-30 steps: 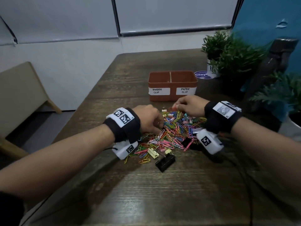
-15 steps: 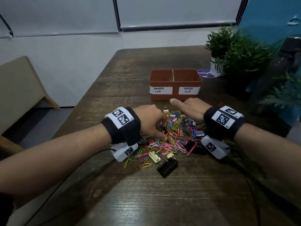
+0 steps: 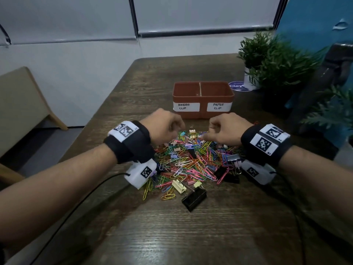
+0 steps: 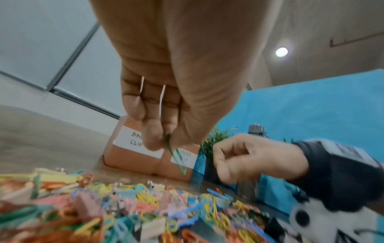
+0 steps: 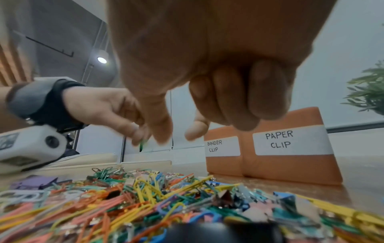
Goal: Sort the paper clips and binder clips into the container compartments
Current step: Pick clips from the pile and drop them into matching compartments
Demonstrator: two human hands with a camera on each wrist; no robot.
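A terracotta container (image 3: 203,115) stands behind the pile; its left half is labelled BINDER CLIP and its right half PAPER CLIP. A heap of coloured paper clips and binder clips (image 3: 193,161) lies on the wooden table. My left hand (image 3: 178,129) hovers over the heap's far left and pinches a green paper clip (image 4: 175,156) between thumb and fingers (image 4: 153,139). My right hand (image 3: 209,131) hovers over the far right. Its thumb and index finger (image 5: 196,129) point down, apart, with nothing between them, and its other fingers are curled. A large black binder clip (image 3: 193,198) lies at the near edge.
Potted plants (image 3: 275,64) and a round blue sticker (image 3: 237,86) sit at the back right. A dark upright object (image 3: 324,83) stands further right. A beige seat (image 3: 23,104) is off the table's left edge. Cables (image 3: 76,203) trail from both wrists.
Both hands have risen off the pile and moved toward the container. The left hand came up with a green paper clip. The right index finger, stretched out before, has pulled back.
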